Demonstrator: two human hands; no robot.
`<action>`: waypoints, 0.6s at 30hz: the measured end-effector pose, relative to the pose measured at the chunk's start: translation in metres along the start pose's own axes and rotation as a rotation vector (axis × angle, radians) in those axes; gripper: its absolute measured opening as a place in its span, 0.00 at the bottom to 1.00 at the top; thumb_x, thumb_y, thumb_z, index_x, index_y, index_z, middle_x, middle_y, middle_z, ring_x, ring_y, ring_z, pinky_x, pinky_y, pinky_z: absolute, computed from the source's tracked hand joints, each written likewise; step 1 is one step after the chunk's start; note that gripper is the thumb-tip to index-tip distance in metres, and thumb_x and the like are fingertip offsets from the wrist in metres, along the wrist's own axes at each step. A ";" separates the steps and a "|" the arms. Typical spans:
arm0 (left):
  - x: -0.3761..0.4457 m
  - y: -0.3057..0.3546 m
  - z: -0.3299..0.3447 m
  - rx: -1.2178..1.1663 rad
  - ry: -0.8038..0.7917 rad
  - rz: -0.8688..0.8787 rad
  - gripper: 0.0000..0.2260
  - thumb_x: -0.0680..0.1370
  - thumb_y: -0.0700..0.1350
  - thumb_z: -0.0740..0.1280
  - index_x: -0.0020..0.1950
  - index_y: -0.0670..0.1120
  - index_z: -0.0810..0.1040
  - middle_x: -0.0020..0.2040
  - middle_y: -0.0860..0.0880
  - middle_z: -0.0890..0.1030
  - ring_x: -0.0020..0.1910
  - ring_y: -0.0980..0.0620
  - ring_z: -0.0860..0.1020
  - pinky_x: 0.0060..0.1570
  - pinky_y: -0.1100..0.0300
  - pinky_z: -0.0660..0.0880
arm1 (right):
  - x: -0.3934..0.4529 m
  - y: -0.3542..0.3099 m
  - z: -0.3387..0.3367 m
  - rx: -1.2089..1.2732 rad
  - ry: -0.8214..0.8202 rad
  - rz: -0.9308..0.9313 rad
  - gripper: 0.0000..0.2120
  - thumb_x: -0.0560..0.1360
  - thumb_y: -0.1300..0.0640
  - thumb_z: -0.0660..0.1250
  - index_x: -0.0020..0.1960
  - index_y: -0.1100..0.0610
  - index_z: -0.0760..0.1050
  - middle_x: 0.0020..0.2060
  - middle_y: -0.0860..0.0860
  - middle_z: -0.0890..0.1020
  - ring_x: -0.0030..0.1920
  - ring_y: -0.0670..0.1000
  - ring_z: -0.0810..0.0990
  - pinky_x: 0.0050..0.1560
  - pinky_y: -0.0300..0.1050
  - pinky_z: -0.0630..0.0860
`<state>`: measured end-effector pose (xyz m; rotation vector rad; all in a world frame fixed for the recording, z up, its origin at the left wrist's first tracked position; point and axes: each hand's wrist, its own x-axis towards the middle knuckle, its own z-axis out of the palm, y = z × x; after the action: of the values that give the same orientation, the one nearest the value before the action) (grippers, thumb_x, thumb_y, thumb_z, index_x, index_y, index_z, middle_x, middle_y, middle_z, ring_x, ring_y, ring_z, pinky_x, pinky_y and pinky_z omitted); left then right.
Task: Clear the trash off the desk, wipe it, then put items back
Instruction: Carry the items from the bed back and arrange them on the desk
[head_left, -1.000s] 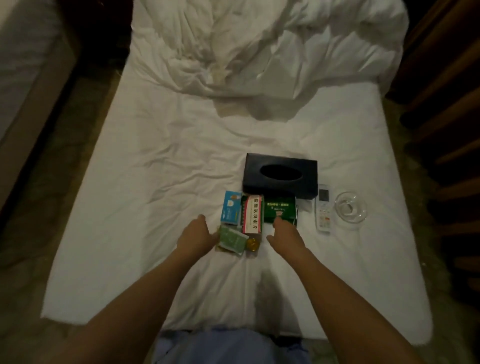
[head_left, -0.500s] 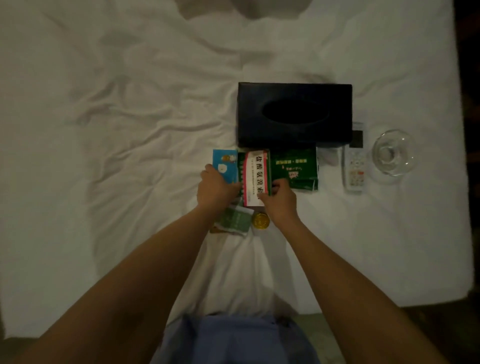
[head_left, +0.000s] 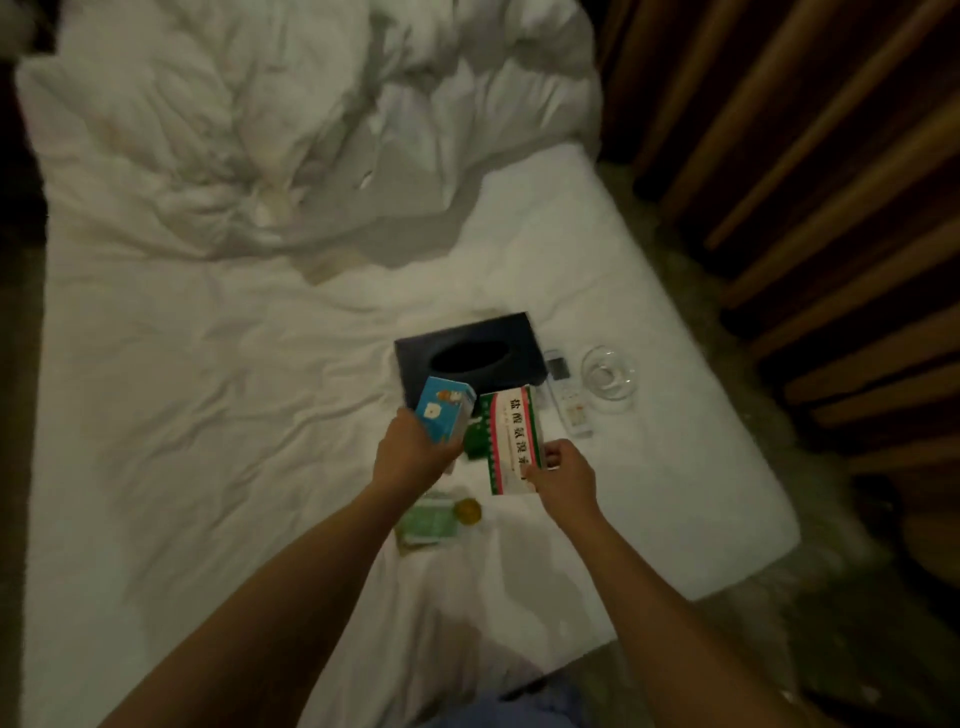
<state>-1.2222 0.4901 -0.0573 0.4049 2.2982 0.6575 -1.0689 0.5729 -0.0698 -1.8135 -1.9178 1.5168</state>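
My left hand (head_left: 415, 457) grips a small blue box (head_left: 444, 415) lifted above the white bed sheet (head_left: 208, 415). My right hand (head_left: 563, 480) pinches the near end of a white, red and green medicine box (head_left: 511, 441), also raised. A dark green box (head_left: 475, 441) shows between the two, partly hidden. Below my hands, a light green packet (head_left: 428, 525) and a small yellow round item (head_left: 467, 512) lie on the sheet. A black tissue box (head_left: 467, 358) sits just beyond.
A white remote (head_left: 569, 400) and a clear glass ashtray (head_left: 608, 374) lie right of the tissue box. A crumpled white duvet (head_left: 291, 130) fills the far end of the bed. Wooden slats (head_left: 805, 208) stand along the right, past the mattress edge.
Both hands have closed on a box each and lifted them off the sheet. The camera has pulled back and turned, bringing the duvet and wooden slats back into view.
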 end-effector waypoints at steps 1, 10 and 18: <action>-0.005 0.010 0.001 0.004 -0.009 0.033 0.25 0.70 0.50 0.75 0.61 0.42 0.69 0.57 0.44 0.78 0.54 0.45 0.79 0.43 0.57 0.77 | -0.006 -0.001 -0.007 0.027 0.015 -0.006 0.09 0.73 0.66 0.69 0.49 0.59 0.71 0.44 0.52 0.76 0.47 0.51 0.77 0.39 0.35 0.71; -0.147 0.138 0.075 0.148 -0.244 0.482 0.27 0.70 0.46 0.74 0.64 0.40 0.69 0.58 0.47 0.78 0.56 0.46 0.78 0.52 0.58 0.76 | -0.111 0.066 -0.168 0.232 0.409 0.032 0.09 0.74 0.64 0.69 0.49 0.58 0.69 0.44 0.50 0.76 0.46 0.49 0.77 0.34 0.28 0.74; -0.355 0.205 0.207 0.301 -0.455 0.858 0.23 0.73 0.46 0.72 0.65 0.40 0.72 0.62 0.42 0.77 0.59 0.45 0.77 0.51 0.57 0.73 | -0.267 0.214 -0.325 0.471 0.772 0.235 0.11 0.75 0.63 0.68 0.56 0.57 0.72 0.54 0.52 0.79 0.51 0.49 0.78 0.53 0.45 0.78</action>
<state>-0.8059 0.5676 0.1215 1.5549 1.7204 0.5230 -0.6296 0.5012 0.0884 -2.0060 -0.9383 0.9594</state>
